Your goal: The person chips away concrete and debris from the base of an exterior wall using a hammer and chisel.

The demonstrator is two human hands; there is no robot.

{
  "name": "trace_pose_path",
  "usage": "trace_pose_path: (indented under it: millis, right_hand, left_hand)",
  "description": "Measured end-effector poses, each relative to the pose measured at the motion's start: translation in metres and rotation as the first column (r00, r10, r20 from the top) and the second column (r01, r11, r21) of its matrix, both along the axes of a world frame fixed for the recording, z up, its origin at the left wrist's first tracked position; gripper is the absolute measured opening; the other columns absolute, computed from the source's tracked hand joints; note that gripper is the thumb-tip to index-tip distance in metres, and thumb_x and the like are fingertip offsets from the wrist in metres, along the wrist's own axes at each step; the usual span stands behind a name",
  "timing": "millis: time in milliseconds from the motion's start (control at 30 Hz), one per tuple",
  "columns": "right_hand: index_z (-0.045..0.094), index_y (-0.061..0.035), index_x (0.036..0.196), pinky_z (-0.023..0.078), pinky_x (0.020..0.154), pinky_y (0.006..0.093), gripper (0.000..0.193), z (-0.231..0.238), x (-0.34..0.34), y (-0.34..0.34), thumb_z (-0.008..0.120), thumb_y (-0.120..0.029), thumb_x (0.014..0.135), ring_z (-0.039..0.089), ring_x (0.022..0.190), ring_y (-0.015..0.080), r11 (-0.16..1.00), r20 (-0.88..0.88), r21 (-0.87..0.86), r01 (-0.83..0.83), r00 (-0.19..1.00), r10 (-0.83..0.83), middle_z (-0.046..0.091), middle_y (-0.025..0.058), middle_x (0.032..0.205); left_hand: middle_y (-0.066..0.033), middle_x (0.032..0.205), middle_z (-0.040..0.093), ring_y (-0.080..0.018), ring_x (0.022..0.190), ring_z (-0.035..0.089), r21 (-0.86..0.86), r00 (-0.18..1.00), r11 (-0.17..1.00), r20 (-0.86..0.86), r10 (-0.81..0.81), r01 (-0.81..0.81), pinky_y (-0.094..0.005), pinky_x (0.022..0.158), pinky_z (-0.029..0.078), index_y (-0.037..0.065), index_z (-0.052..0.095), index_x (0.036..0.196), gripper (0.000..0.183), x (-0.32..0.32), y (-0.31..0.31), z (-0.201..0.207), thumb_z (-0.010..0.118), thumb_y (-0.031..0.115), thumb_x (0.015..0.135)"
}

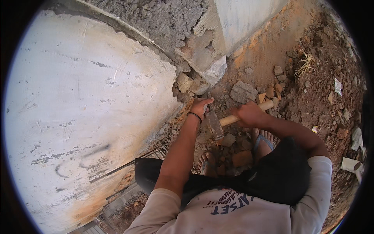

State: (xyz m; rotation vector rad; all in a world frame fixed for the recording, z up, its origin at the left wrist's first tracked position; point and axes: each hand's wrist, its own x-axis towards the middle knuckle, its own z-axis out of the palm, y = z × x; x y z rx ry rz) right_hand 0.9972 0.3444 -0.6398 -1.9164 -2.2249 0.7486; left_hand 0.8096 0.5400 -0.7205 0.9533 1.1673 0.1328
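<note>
My right hand (250,114) is wrapped round the wooden handle of a club hammer (230,120). The hammer's heavy, worn metal head (214,125) hangs just right of and below my left hand (200,108). That left hand is closed, with a dark band at the wrist, close to the broken lower corner of the wall. A small grey bit shows by its fingers, but what they grip is mostly hidden. Ahead of it, loose stone (184,82) and a pale broken block (215,71) sit in the jagged gap under the rough concrete (156,19).
A large whitewashed wall (85,97) fills the left side. A grey rubble chunk (244,92) and broken brick pieces lie ahead of my right hand. Stones and a brick (242,158) surround my sandalled feet. Thin rods (128,167) stick out low by the wall. Loose soil (307,101) slopes at right.
</note>
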Motion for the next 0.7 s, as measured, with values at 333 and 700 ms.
trace_pose_path:
  millis: [333, 700]
  right_hand:
    - [0.061, -0.0093, 0.092, 0.056, 0.066, 0.0475, 0.024, 0.021, 0.007, -0.02, 0.071, -0.022, 0.074, 0.071, 0.074, 0.0325, 0.896, -0.062, 0.252, -0.366, 0.918, 0.392, 0.068, 0.0084, 0.082]
    - [0.063, -0.0087, 0.094, 0.056, 0.069, 0.0497, 0.023, 0.022, -0.007, -0.035, 0.069, -0.022, 0.076, 0.072, 0.079, 0.0338, 0.872, -0.076, 0.26, -0.415, 0.892, 0.447, 0.069, 0.0111, 0.081]
  left_hand:
    - [0.0028, 0.069, 0.053, -0.0082, 0.051, 0.049, -0.067, 0.998, 0.997, -0.04, 0.044, -0.046, -0.0277, 0.04, 0.034, 0.01, 0.06, 0.095, 0.029, 0.018, -0.024, 0.015, 0.081, 0.026, 0.084]
    - [-0.002, 0.085, 0.06, -0.0105, 0.054, 0.051, -0.065, 0.997, 0.996, -0.052, 0.056, -0.059, -0.0295, 0.043, 0.038, 0.004, 0.064, 0.102, 0.032, 0.019, -0.023, 0.013, 0.082, 0.023, 0.084]
